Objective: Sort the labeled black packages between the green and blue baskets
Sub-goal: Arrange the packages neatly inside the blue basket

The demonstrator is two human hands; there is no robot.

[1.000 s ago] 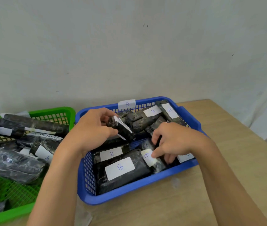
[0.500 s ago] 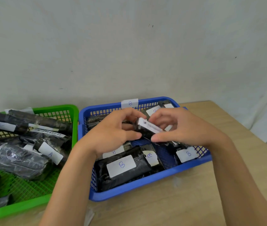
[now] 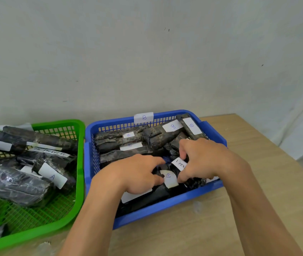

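We saw two mesh plastic baskets on the wooden desk (image 3: 257,145): green basket (image 3: 80,163) at nine o'clock, blue basket (image 3: 165,206) at three. Inside the blue one, our right hand (image 3: 208,159) gripped one crinkly film-wrapped black package (image 3: 179,164); we couldn't tell our left hand's (image 3: 134,174) hold.

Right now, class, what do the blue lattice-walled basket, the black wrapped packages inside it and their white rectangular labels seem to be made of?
Blue lattice-walled basket: likely moulded plastic, semi-gloss; uniform colour, thin moulded slots.
Black wrapped packages: apparently plastic film or tape, glossy; wrinkles catch light.
White rectangular labels: probably matte paper stickers; pen-written B shows.
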